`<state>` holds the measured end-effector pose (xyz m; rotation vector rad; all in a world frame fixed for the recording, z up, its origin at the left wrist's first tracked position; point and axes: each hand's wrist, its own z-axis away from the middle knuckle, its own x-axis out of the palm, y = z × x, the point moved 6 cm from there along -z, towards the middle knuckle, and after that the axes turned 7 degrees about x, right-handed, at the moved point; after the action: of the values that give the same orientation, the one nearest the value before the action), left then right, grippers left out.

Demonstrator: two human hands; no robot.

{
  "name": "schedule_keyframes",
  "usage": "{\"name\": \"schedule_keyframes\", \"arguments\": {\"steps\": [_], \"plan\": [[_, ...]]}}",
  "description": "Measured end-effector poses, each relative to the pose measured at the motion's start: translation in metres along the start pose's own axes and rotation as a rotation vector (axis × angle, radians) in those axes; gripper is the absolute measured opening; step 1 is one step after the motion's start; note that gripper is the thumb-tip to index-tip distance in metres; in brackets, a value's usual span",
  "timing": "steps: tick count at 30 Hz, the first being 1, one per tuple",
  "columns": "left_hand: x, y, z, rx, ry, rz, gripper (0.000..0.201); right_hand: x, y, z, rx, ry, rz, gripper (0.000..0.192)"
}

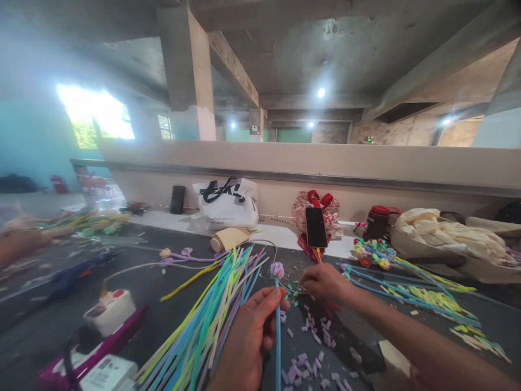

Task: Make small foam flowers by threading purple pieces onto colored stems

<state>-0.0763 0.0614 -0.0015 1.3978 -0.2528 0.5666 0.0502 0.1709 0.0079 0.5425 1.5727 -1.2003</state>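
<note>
My left hand pinches a blue pipe-cleaner stem between thumb and fingers. A fluffy purple flower head tops the stem, just above the thumb. To its right, my right hand is low over the dark table with its fingers drawn together; whatever they hold, if anything, is hidden. Small green pieces lie between the two hands. Nearer to me, short purple pieces are scattered over the tabletop. A bundle of long coloured pipe cleaners lies left of my left hand.
Behind my hands, a phone with a cable leans on a patterned red bag. Finished-looking flowers lie right. A purple power strip with plugs is at the front left. Another person's hand shows at the far left.
</note>
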Motion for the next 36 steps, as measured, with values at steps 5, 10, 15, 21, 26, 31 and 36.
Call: {"name": "schedule_keyframes", "arguments": {"steps": [5,10,15,21,26,31,36], "plan": [[0.001,0.000,-0.001,0.033,-0.015,-0.043,0.022,0.004,-0.003,-0.022,0.006,0.108,0.223,0.024],[0.000,0.000,-0.001,0.044,-0.016,-0.033,0.022,0.015,-0.008,-0.034,0.010,0.111,0.363,0.022],[-0.002,0.006,0.001,0.050,0.014,0.016,0.020,0.009,-0.011,-0.035,-0.027,0.092,0.423,0.024],[0.000,0.007,0.003,0.044,0.015,0.026,0.020,0.014,-0.021,-0.030,-0.172,0.035,0.423,0.027],[-0.001,0.007,0.001,0.058,0.006,0.002,0.020,0.025,-0.027,-0.028,-0.233,0.016,0.430,0.022],[-0.001,0.008,0.001,0.049,0.008,0.018,0.019,0.022,-0.023,-0.030,-0.167,0.046,0.376,0.019],[0.000,0.006,0.001,0.044,-0.002,0.002,0.019,0.002,-0.016,-0.018,-0.122,0.086,0.209,0.017]]}}
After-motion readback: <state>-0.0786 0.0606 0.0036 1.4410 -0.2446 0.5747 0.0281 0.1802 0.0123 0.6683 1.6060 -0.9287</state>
